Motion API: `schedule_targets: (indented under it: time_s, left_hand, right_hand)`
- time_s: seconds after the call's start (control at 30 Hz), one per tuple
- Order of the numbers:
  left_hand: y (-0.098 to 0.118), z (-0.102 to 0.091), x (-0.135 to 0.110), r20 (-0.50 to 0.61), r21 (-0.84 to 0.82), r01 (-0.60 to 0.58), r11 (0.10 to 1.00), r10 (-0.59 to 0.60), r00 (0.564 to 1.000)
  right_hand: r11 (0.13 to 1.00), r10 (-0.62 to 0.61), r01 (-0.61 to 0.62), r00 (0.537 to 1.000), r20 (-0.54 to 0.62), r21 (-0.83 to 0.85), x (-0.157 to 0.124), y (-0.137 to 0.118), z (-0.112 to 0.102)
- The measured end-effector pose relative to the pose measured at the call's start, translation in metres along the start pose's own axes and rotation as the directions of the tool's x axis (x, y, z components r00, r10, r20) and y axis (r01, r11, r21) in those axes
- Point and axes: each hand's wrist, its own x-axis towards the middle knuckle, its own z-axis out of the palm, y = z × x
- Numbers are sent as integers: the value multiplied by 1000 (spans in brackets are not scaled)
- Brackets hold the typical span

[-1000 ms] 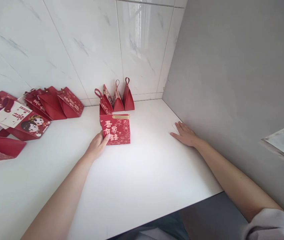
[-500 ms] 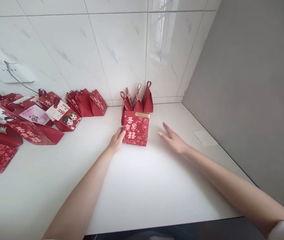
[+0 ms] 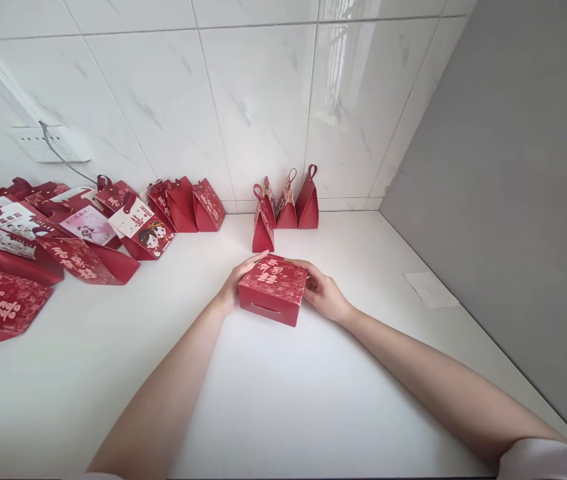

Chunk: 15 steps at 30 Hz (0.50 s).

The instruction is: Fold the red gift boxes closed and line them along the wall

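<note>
Between my two hands is a red gift box (image 3: 276, 287) with pale Chinese lettering and a floral print. Its slanted top panel faces up, and a slotted red face points toward me. My left hand (image 3: 237, 285) grips its left side, fingers reaching along the far edge. On the right side, my right hand (image 3: 326, 292) curls its fingers against the box; some fingertips are hidden behind it. Just beyond stands a small red gift box (image 3: 264, 230) with a ribbon loop on top, near two similar boxes (image 3: 307, 203) by the wall.
Many red gift boxes (image 3: 88, 260) crowd the left of the white countertop (image 3: 263, 400). A pale square of paper (image 3: 432, 290) lies at the right, near a grey panel (image 3: 523, 200). On the tiled wall, a socket (image 3: 50, 143) has a grey cable.
My right hand has come in from the right and now touches the box. The box has tipped back and sits nearer me, its slotted face showing. The view has shifted slightly.
</note>
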Motion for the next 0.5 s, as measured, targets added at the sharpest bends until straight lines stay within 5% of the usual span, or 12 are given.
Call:
schedule_targets:
  time_s: [0.13,0.3,0.5]
  left_hand:
    - [-4,7,-5,57,-135,50,990,-43,997]
    - [-12,1,-4,311,-70,88,994,-62,948]
    - [-12,1,-2,308,18,40,999,-44,951]
  right_hand:
    - [989,42,-51,997,66,139,6,-3,-3]
    - [961,174,-193,979,109,199,9,-2,-7]
    - [955,190,-207,977,98,211,8,-2,-8]
